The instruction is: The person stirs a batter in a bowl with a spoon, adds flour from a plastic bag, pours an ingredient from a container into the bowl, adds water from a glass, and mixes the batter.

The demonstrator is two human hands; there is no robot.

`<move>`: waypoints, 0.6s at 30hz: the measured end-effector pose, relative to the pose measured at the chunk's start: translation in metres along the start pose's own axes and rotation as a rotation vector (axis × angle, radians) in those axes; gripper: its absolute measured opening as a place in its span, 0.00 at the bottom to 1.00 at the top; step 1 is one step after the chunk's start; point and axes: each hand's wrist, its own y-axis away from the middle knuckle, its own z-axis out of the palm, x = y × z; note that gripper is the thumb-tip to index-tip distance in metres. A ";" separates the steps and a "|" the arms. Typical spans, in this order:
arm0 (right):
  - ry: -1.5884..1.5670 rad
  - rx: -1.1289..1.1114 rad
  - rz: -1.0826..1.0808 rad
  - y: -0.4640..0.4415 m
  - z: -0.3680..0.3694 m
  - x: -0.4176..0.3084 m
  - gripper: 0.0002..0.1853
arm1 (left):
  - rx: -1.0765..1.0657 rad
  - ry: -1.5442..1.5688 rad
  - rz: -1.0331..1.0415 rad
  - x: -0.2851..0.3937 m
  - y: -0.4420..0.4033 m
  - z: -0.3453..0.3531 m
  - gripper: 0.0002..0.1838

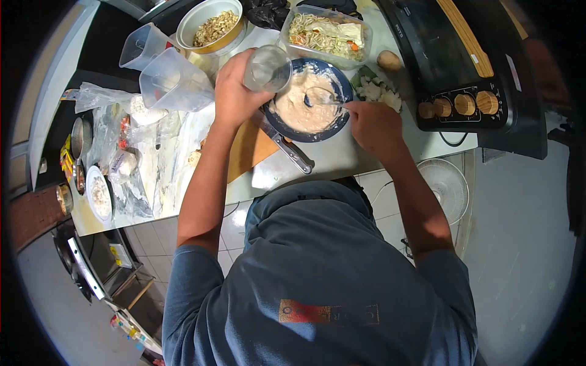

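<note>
A dark blue bowl [342,122] holds thick pale batter [293,110]. My left hand [235,91] is wrapped round a clear glass [268,68], tilted over the bowl's upper left rim. In my right hand [375,125] is the handle of a metal spoon [325,96], whose head rests in the batter. Below the bowl's left side, a knife [293,154] lies partly over an orange-brown board [253,149]. Chopped pale pieces and greens [378,91] sit right of the bowl.
Behind the bowl stand a container of shredded vegetables [326,36] and a pot of chopped pieces [215,27]. Clear plastic jugs [174,82] are at the left. A round brown item [389,60] lies near the black appliance [482,85]. A white plate [99,194] sits far left.
</note>
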 end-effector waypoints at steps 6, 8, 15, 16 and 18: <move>-0.022 -0.047 0.050 -0.001 0.013 -0.004 0.12 | -0.085 -0.156 0.067 0.017 0.008 -0.001 0.41; 0.002 -0.064 0.050 -0.002 0.011 -0.002 0.12 | -0.089 -0.166 0.081 0.021 0.010 0.000 0.41; -0.022 0.021 0.032 0.004 0.023 0.010 0.12 | -0.140 -0.229 0.145 0.032 0.011 0.004 0.42; -0.024 0.021 0.032 0.005 0.022 0.009 0.12 | -0.140 -0.230 0.146 0.033 0.012 0.004 0.42; -0.050 0.028 0.022 0.007 0.020 0.007 0.10 | -0.143 -0.232 0.151 0.034 0.012 0.006 0.43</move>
